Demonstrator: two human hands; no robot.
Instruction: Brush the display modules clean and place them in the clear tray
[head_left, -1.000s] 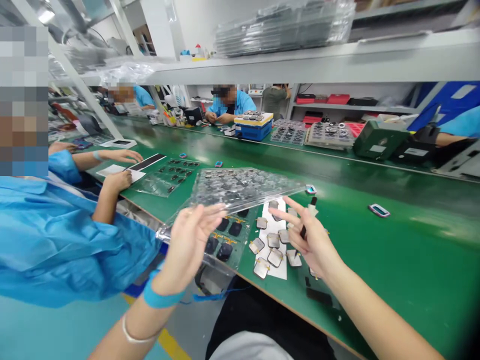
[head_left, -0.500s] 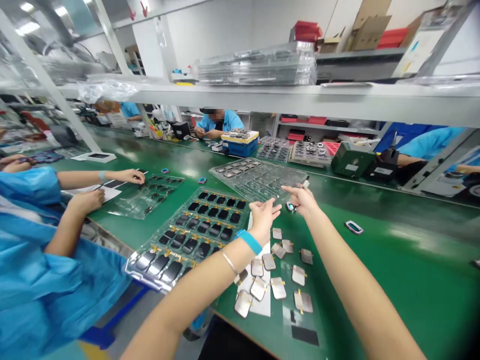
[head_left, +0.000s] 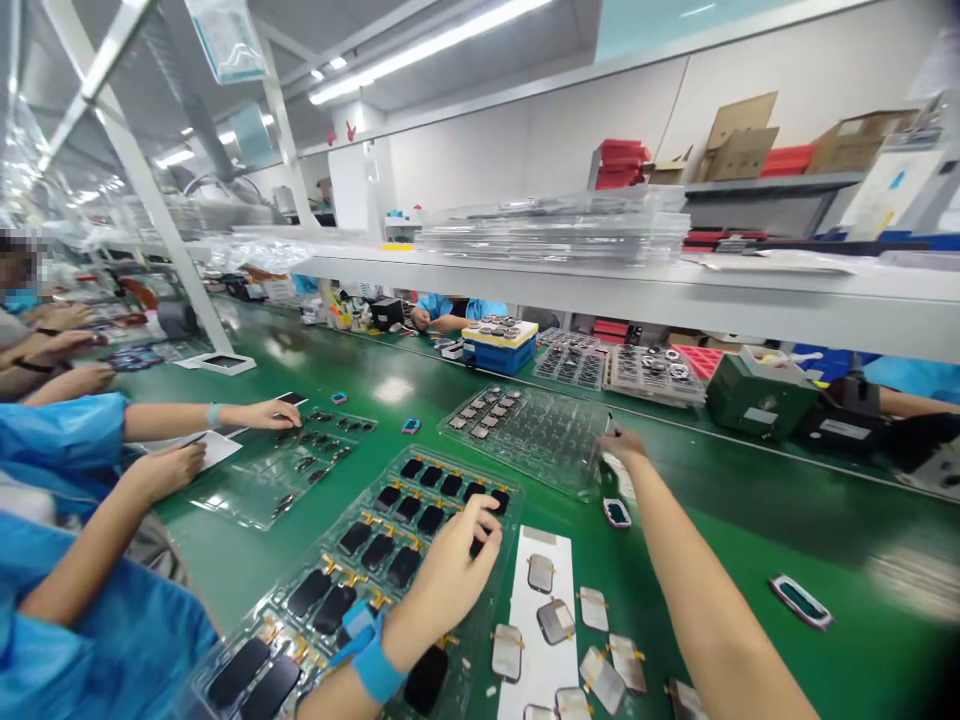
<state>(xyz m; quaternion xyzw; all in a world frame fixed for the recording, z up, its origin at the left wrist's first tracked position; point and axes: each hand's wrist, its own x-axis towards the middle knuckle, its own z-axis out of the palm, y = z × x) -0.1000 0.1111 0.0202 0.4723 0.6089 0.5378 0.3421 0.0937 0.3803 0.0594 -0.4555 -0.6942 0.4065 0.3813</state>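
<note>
My left hand [head_left: 459,558], with a blue band at the wrist, hovers over a clear tray [head_left: 517,492] of black rectangular screens. Its fingers are bent but apart, and I see nothing held in them. At the right edge of another clear tray [head_left: 559,430], partly filled with small silvery parts, my right hand [head_left: 626,448] is closed. A dark tip shows by its fingers and something white lies under it; what it grips is unclear. A small oval-cornered frame [head_left: 616,513] lies just below that hand. Silver-backed screens [head_left: 555,621] with yellow tabs lie on and beside a white strip [head_left: 525,590].
To the left, a co-worker's hands [head_left: 270,413] work over another clear tray [head_left: 262,490]. A second frame [head_left: 801,601] lies on the green bench at right. Farther back stand a blue box [head_left: 499,355], loaded trays [head_left: 652,378] and a green device [head_left: 761,395], beneath a shelf [head_left: 525,282].
The view has tilted upward. My left hand has moved from near the white strip to above the screen tray. My right hand's extended finger has drawn in, beside the other clear tray.
</note>
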